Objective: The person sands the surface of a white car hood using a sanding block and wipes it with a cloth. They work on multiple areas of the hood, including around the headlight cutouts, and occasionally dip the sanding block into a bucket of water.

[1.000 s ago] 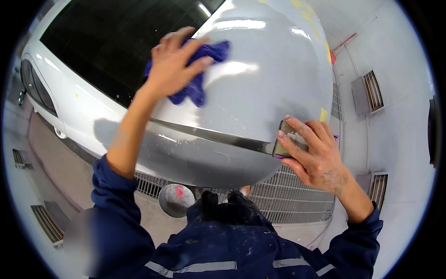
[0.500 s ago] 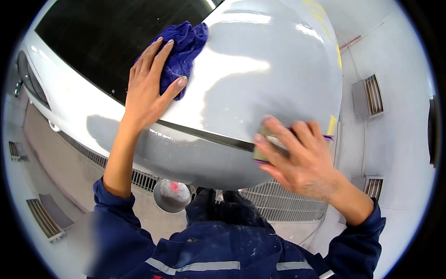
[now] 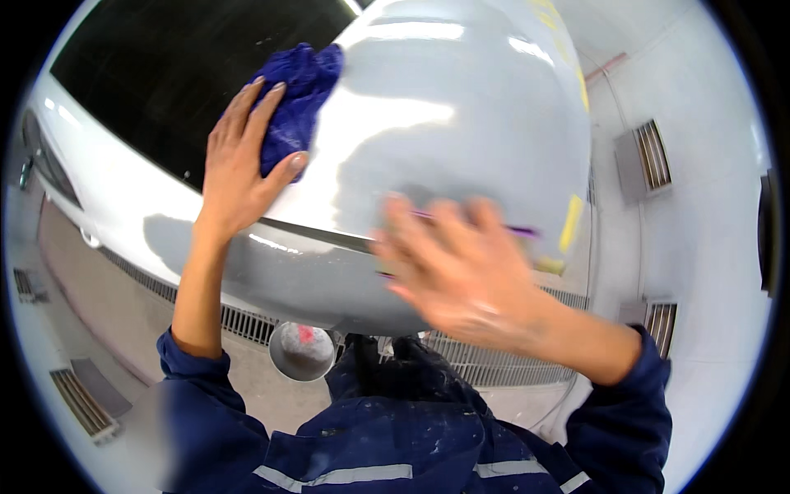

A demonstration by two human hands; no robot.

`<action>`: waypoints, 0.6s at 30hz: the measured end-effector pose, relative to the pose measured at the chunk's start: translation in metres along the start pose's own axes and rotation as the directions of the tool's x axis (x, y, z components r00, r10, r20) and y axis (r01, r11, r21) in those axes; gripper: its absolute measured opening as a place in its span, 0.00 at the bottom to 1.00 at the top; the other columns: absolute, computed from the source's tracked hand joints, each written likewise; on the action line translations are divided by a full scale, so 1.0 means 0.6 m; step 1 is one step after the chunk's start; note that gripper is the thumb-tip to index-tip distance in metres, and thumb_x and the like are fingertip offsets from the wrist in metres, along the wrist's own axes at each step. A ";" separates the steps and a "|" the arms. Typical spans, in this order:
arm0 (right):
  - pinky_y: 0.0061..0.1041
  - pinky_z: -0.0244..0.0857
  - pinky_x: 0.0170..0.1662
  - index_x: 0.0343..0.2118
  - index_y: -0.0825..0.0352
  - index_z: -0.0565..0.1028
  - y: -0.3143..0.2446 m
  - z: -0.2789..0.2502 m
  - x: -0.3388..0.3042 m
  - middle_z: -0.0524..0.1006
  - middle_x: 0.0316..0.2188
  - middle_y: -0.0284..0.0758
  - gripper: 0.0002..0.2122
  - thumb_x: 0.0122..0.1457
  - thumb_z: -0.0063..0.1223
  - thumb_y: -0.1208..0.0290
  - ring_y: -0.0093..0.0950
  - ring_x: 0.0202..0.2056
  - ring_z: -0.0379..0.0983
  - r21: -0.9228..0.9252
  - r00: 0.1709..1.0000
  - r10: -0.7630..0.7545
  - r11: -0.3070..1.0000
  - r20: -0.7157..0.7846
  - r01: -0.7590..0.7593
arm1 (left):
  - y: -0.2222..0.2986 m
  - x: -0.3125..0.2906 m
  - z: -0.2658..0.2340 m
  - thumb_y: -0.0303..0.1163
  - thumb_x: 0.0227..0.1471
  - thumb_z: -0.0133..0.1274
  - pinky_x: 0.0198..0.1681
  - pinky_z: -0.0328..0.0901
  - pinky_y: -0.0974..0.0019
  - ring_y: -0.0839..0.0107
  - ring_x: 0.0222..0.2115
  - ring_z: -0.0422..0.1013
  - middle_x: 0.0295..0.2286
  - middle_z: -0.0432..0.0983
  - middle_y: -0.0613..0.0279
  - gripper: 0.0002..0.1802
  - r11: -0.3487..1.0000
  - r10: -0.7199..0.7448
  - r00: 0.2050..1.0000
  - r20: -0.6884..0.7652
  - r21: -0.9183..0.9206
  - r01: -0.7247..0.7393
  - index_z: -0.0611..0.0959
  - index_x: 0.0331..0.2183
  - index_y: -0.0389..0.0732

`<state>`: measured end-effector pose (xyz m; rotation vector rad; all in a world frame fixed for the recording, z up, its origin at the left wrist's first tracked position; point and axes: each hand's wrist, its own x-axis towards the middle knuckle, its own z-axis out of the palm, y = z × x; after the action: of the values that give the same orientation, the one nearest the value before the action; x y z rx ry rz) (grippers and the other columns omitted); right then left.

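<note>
A: What lies at the lower right corner of the dark window?
B: The left hand, fingers spread flat, unclenched, on a purple cloth that overlaps the window's right edge.
A: And farther right of the window?
B: The right hand, blurred, grasping a mostly hidden block over the grey panel.
</note>
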<state>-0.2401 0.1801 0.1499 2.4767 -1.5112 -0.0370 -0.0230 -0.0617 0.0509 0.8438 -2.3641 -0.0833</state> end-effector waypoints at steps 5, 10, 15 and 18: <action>0.41 0.65 0.44 0.32 0.64 0.89 -0.041 0.068 0.091 0.80 0.42 0.42 0.11 0.54 0.62 0.62 0.39 0.48 0.72 -0.012 0.942 0.068 0.997 -0.329 -0.076 | -0.012 0.003 -0.013 0.52 0.57 0.61 0.74 0.50 0.45 0.46 0.72 0.56 0.72 0.60 0.50 0.46 1.000 0.023 0.999 0.025 0.005 -0.023 0.69 0.72 0.48; 0.39 0.65 0.46 0.56 0.61 0.82 0.020 0.010 -0.118 0.75 0.58 0.41 0.23 0.59 0.67 0.55 0.36 0.47 0.71 0.190 0.933 0.320 0.938 -0.164 -0.289 | -0.033 -0.014 -0.001 0.65 0.60 0.49 0.76 0.44 0.44 0.50 0.75 0.52 0.74 0.56 0.55 0.48 0.996 -0.063 0.995 0.077 0.060 0.058 0.67 0.73 0.49; 0.39 0.66 0.46 0.59 0.59 0.80 0.072 -0.027 -0.280 0.74 0.60 0.41 0.26 0.60 0.69 0.55 0.37 0.47 0.72 0.150 0.923 0.372 0.922 -0.098 -0.356 | -0.016 -0.003 -0.009 0.58 0.60 0.56 0.76 0.44 0.42 0.44 0.74 0.51 0.73 0.57 0.47 0.46 0.999 -0.032 0.995 0.092 0.040 0.028 0.67 0.73 0.49; 0.41 0.67 0.46 0.58 0.60 0.81 0.083 -0.021 -0.249 0.75 0.57 0.42 0.24 0.61 0.67 0.55 0.40 0.46 0.72 0.207 0.932 0.337 0.929 -0.137 -0.306 | 0.022 0.032 0.003 0.56 0.62 0.54 0.76 0.43 0.43 0.41 0.72 0.51 0.72 0.55 0.42 0.45 0.999 -0.052 0.986 0.161 0.007 0.052 0.65 0.74 0.53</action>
<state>-0.3510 0.2921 0.1576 2.2544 -1.8959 0.3777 -0.0430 -0.0630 0.0631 0.9315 -2.4927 -0.1757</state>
